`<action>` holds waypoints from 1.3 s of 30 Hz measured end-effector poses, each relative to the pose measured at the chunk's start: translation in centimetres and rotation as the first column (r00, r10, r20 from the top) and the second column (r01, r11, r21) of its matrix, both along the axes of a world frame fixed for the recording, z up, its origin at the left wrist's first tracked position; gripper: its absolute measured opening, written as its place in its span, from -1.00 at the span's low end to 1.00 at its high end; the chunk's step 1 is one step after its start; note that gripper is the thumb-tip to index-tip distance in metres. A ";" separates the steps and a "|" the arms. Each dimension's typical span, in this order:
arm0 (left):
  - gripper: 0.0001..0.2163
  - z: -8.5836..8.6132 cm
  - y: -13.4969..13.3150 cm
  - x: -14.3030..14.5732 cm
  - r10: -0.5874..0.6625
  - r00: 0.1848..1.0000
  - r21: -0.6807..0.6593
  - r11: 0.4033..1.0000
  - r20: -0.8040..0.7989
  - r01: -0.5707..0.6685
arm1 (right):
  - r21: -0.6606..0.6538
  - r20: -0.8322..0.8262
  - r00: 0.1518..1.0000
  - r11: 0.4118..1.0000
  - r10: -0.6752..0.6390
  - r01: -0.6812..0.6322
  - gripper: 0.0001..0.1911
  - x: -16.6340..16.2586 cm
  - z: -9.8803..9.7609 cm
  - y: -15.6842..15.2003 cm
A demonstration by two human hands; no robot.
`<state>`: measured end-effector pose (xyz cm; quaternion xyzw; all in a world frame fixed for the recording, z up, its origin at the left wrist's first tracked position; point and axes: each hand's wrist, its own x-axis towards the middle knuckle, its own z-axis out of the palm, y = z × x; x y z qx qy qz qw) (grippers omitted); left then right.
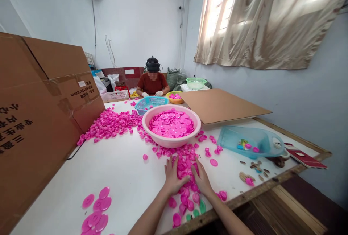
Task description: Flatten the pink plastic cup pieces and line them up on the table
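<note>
My left hand (pixel 174 177) and my right hand (pixel 201 177) rest on the white table, one on each side of a heap of small pink plastic cups (pixel 185 166). The fingers of both hands are stretched out and spread, touching the pieces at the heap's edges. More pink cups (pixel 184 199) lie between my forearms, with a few green pieces (pixel 202 206) among them near the table edge. Just beyond my hands stands a pale pink basin (pixel 172 141) filled with flat pink discs (pixel 172 123).
A large cardboard box (pixel 40 111) stands at left beside a wide spread of pink cups (pixel 114 124). Loose discs (pixel 95 218) lie front left. A blue basket (pixel 151 101), cardboard sheet (pixel 223 105) and blue scoop-like container (pixel 244 137) surround the basin. A gloved person (pixel 152 82) sits opposite.
</note>
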<state>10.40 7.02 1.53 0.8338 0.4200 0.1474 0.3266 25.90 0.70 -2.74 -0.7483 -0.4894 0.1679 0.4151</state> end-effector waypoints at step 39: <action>-0.32 -4.1 6.1 -7.0 0.474 0.880 0.306 0.835 0.022 -0.457 | -0.423 0.292 0.947 0.906 0.136 0.001 0.01 2.8 15.3 17.5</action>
